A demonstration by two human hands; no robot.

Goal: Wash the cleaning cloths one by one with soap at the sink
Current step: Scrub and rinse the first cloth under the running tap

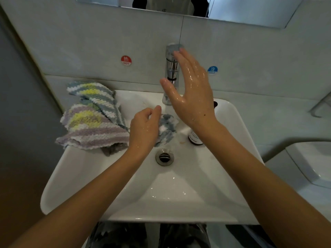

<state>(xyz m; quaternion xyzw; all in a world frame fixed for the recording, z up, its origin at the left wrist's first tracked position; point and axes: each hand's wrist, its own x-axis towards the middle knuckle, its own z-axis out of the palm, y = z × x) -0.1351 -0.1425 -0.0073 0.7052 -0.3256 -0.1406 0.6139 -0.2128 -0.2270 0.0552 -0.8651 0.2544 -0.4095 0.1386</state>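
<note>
A wet, bunched blue-grey and white cloth (165,128) hung over the basin of the white sink (125,199), just above and to the back of the drain (164,157), gripped in the left hand (144,130), whose fingers curled round its left side with the thumb tip raised near the top. The right hand (191,92) was released, fingers straight and spread, glistening wet, held up in front of the chrome tap (171,68); its fingertips reached the tap's top lever, though whether they actually touched it could not be told. Behind the right wrist a dark bottle (194,138) with a white label stood on the sink's back right part, mostly hidden by the arm. On the sink's left rim lay a heap of other cloths: a purple, white and yellow striped cloth (93,129) in front, a blue-grey, white and yellow striped cloth (96,97) behind it and partly beneath, and a plain grey cloth (112,149) peeping from under the purple one at the basin's edge. On the pale wall behind, a red round sticker (126,60) marked HOT sat left of the tap and a blue round sticker (212,70) marked COLD sat right of it. The lower edge of a mirror (232,8) ran along the top.
</note>
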